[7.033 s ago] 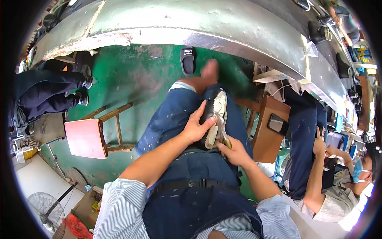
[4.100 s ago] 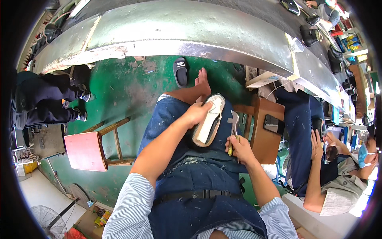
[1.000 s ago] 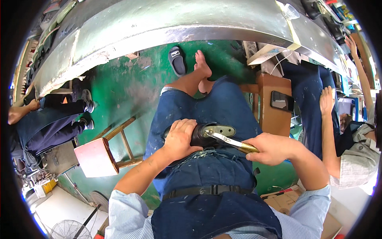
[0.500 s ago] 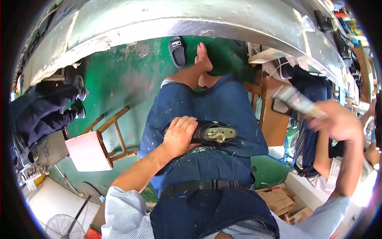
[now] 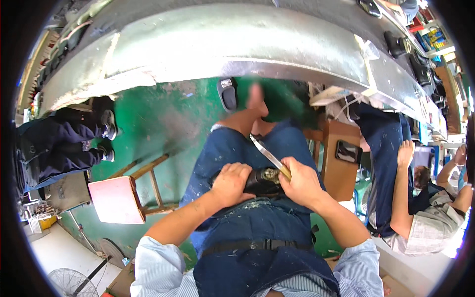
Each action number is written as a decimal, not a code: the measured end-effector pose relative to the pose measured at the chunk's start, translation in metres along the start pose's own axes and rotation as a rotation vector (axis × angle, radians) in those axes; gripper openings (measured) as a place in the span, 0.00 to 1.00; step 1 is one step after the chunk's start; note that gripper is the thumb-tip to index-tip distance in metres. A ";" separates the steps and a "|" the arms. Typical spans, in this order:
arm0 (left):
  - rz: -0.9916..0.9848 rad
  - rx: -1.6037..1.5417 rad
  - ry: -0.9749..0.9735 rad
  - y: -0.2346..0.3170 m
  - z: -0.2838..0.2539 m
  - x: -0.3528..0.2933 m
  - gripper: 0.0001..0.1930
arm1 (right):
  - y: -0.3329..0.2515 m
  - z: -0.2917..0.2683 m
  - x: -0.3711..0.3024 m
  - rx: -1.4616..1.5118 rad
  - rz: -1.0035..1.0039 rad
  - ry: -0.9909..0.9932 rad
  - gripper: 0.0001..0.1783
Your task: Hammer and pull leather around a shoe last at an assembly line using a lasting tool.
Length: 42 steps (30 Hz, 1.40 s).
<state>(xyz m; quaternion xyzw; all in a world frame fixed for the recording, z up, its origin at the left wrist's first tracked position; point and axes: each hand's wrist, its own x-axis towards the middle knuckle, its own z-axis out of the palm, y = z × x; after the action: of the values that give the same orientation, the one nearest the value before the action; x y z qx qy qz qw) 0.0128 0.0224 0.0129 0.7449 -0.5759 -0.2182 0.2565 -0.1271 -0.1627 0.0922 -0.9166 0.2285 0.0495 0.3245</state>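
A black shoe (image 5: 260,184) lies across my lap, its heel end toward the right. My left hand (image 5: 231,184) is closed over the left part of the shoe and presses it against my thighs. Rough, pale bits show on its heel end, partly covered by my right hand. My right hand (image 5: 303,183) grips a long metal tool (image 5: 267,152) by its light-brown handle, right beside the heel end. The tool's narrow, shiny shaft points away and left, and its tip is slightly hooked; its exact kind is unclear.
A metal-edged workbench (image 5: 222,44) spans the far side. A wooden stool (image 5: 115,200) stands to my left. On the right, a phone (image 5: 348,152) lies on a brown box (image 5: 341,171), near another person (image 5: 425,218). One grey slipper (image 5: 227,94) lies on the green floor ahead.
My right hand has come down from a raised place at the right to the shoe's heel end, bringing the tool. My left hand keeps its hold on the shoe. The view has shifted slightly.
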 end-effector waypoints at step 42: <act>-0.968 -2.008 -0.061 0.013 0.078 0.033 0.34 | 0.066 -0.008 -0.093 0.408 0.331 -0.268 0.17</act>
<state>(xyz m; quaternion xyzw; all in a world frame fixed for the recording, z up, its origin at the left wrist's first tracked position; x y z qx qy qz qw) -0.0374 -0.0227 -0.0397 0.3397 0.2069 -0.6798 0.6161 -0.2402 -0.1771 0.0826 -0.7679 0.3352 0.1752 0.5169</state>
